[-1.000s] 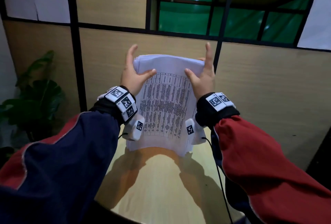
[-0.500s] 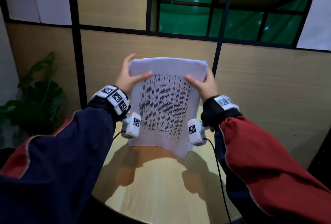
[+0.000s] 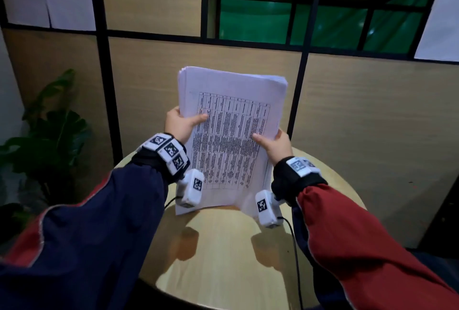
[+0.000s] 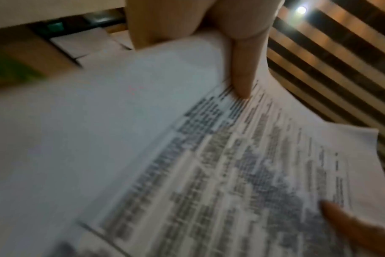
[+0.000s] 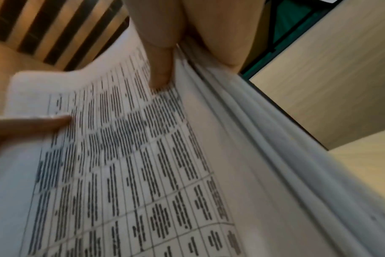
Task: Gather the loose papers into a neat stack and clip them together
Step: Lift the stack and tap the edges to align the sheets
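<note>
**Squaring the sheaf before clipping**

A thick sheaf of white printed papers (image 3: 231,136), its top sheet bearing a dense ruled table, is shown held upright above the far part of the round pale-wood counter (image 3: 223,260), the lower edge just over or resting on the surface; contact cannot be confirmed. The left hand (image 3: 180,124) is clasped on the left margin, thumb laid across the printed face and the remaining fingers hidden behind. The right hand (image 3: 274,147) is clasped lower on the right margin in the same manner. In the right wrist view, the sheet edges (image 5: 242,121) are seen stepped rather than flush, so alignment is judged incomplete. For a good result, the grasp should be loosened slightly and the lower edge tapped on the counter, then a side edge, so that the sheets settle level. Too tight a hold would be expected to lock the offsets in place. No clip is visible in any view.
</note>
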Available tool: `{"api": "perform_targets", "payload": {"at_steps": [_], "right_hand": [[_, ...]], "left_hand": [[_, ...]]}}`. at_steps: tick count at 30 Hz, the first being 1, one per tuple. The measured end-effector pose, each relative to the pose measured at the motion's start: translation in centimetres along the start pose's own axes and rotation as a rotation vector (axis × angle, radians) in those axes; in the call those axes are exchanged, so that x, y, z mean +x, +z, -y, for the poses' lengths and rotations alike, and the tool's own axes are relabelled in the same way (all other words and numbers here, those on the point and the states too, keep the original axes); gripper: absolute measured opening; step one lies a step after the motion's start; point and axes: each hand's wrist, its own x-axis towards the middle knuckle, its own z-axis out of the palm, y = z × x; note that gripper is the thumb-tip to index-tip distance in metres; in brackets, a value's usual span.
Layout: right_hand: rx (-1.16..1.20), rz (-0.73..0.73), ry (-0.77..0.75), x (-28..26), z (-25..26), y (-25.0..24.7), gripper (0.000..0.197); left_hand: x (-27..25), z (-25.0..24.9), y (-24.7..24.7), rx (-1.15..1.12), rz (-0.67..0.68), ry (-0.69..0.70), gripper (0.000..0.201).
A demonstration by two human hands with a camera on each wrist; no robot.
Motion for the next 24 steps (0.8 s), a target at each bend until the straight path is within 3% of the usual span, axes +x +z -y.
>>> {"api": "perform_targets", "payload": {"at_steps": [3,5,7,9,11,12,14,15,18,20,22,24], "right_hand": [[-0.064,-0.042,-0.052,0.1,0.1,-0.1,0.027],[-0.129,-0.071,-0.139,0.9,1.3,0.0,0.027],[-0.269,-0.022,-0.268,1.5,2.5,-0.2,0.027],[-0.57,0.083,-0.41,1.7,3.5,-0.4,0.013],[-0.814,0.092,-0.614,1.4,4.1,-0.1,0.011],[-0.858,0.044,-0.728,1.3,4.2,0.1,0.014],[-0.854,-0.13,-0.876,1.1,3.7,0.1,0.015],[-0.824,-0.236,-0.881,1.3,3.1,-0.2,0.018],[-0.748,-0.567,-0.673,0.8,2.8,-2.5,0.065],[-0.616,-0.64,-0.437,0.9,2.1,-4.5,0.099],[-0.226,-0.397,-0.169,1.1,1.2,-5.7,0.115],[0.139,-0.028,0.08,1.3,0.0,-6.3,0.095]], "left_hand": [[0.4,0.0,-0.6,0.057,-0.05,0.062,0.05],[1.5,-1.5,-1.2,0.242,-0.2,0.186,0.079],[1.6,-3.3,-1.6,0.564,-0.294,0.296,0.108],[1.1,-4.7,-1.4,0.854,-0.143,0.329,0.115],[1.1,-4.4,-1.1,0.892,0.166,0.259,0.087],[0.7,-3.9,-0.9,0.781,0.264,0.189,0.066],[0.3,-2.6,-0.8,0.483,0.267,0.105,0.028],[0.3,-2.1,-1.1,0.418,0.23,0.09,0.014],[0.8,-0.5,-3.0,0.244,0.178,0.024,0.023],[0.9,0.3,-4.8,0.073,0.181,-0.034,0.027],[1.1,1.4,-6.0,-0.045,0.204,-0.083,0.029],[1.2,2.5,-6.7,-0.04,0.22,-0.105,0.04]]}}
